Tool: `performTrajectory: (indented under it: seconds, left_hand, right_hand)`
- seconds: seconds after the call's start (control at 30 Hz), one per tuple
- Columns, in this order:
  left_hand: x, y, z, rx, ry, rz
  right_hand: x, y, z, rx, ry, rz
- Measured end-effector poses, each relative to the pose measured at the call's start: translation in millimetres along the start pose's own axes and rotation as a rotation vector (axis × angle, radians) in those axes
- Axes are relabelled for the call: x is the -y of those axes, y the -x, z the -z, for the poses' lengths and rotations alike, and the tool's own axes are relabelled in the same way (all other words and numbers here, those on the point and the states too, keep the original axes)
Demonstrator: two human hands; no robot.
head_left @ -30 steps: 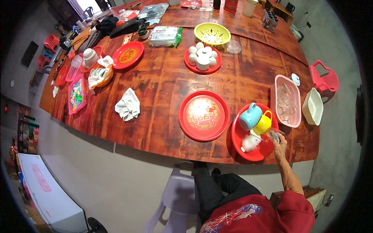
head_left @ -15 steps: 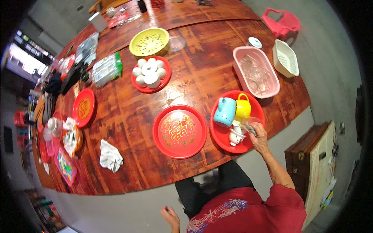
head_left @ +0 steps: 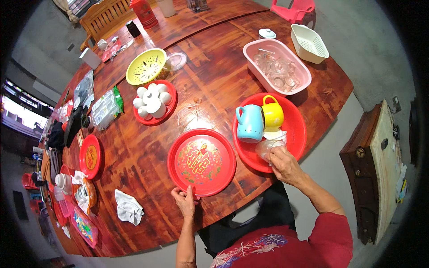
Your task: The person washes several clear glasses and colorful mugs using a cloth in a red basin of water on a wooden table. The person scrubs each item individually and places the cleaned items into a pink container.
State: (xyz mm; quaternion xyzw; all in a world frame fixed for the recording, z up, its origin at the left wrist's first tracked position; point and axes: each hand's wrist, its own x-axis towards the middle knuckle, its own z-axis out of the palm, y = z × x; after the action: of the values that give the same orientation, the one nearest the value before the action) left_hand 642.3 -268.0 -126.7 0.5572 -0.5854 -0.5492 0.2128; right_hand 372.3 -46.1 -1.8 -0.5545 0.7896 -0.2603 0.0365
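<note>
While a clear glass (head_left: 263, 150) is gripped by the right hand (head_left: 288, 165) over the near part of the red basin (head_left: 296, 125), the near rim of the red tray (head_left: 225, 178) is touched by the left hand (head_left: 185, 202); whether those fingers are closed on it cannot be told. Basin and tray are set along the near edge of the surface (head_left: 156, 169), tray to the left. A blue mug (head_left: 250, 127) and a yellow mug (head_left: 273, 115) are contained toward the basin's far rim. Beyond, nearer the surface's right edge, clear glassware (head_left: 279, 71) is held in a pink tub (head_left: 298, 90).
</note>
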Motion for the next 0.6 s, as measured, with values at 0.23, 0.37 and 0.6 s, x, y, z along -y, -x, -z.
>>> performTrajectory:
  seconds: [0.23,0.37,0.6]
  left_hand:
    - [52,-33,19,-0.144,0.16,-0.257]
    - [52,-30,37,-0.061,0.354,-0.161]
    - [54,-38,63,-0.051,0.373,-0.176]
  right_hand:
    - [-20,-9,-37,0.019,-0.115,0.135]
    - [-31,-6,-44,0.098,-0.136,0.118]
    - [-31,-7,-49,0.075,-0.103,0.181]
